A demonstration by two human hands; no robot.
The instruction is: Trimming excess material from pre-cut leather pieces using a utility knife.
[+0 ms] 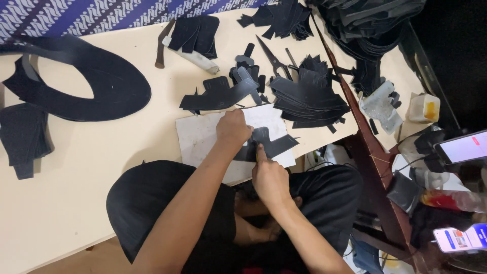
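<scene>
The left hand (233,128) presses flat on a black cut piece (269,143) while the right hand (269,175), fingers curled, touches its near edge.

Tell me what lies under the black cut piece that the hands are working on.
Under the black cut piece lies a white board on the cream table. The left hand and right hand cover part of it.
</scene>
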